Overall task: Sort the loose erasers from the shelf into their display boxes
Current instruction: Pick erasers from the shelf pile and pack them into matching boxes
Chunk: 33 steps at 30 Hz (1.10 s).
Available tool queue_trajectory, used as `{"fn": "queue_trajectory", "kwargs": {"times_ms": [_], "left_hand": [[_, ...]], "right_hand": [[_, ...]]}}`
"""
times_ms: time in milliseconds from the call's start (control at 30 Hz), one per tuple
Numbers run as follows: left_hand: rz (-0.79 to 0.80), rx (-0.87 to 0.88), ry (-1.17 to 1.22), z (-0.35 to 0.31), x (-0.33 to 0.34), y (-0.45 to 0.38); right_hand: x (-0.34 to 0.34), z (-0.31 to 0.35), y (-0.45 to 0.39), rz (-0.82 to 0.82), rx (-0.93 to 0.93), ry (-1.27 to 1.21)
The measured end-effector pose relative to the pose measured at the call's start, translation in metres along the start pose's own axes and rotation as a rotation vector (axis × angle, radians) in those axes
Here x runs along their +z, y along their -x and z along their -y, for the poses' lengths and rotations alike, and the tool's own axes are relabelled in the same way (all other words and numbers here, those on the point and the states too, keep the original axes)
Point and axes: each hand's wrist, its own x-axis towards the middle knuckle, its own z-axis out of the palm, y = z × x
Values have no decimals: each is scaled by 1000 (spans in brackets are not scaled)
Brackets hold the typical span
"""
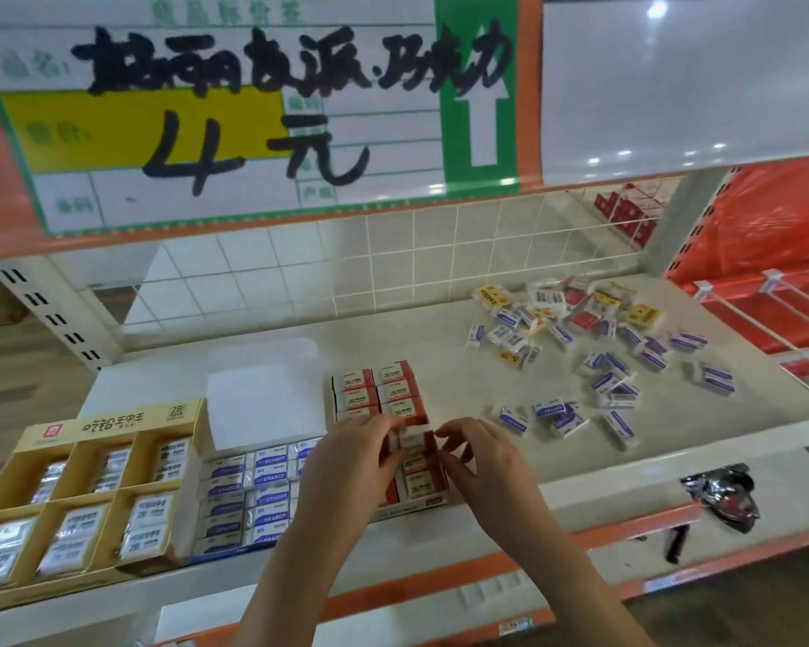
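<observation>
Both hands meet over the red display box (384, 413): the left hand (346, 464) and right hand (482, 455) pinch one red-and-white eraser (409, 438) by its ends, above an unfilled slot. Step in hand: seating it. Next move requires lowering it level into the row. Loose erasers (603, 352) lie scattered on the white shelf (416, 338), well apart, beneath a handwritten price sign (234, 109).

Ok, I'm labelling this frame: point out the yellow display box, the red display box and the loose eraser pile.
yellow display box (113, 426): head view, on its printed back panel.
red display box (395, 373): head view, on a far-row eraser.
loose eraser pile (603, 366): head view, on a blue-sleeved eraser mid-pile.
</observation>
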Motion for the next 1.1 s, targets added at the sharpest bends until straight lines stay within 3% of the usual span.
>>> {"fn": "queue_trajectory", "kwargs": {"times_ms": [467,800,1100], "left_hand": [[-192,69,-36,8,12,-7],[-154,129,-165,11,20,-9],[-227,178,-185,15,22,-8]], "right_hand": [[0,-2,-3,23,3,-24],[0,0,-5,24,14,-47],[0,0,-5,30,23,-37]]}}
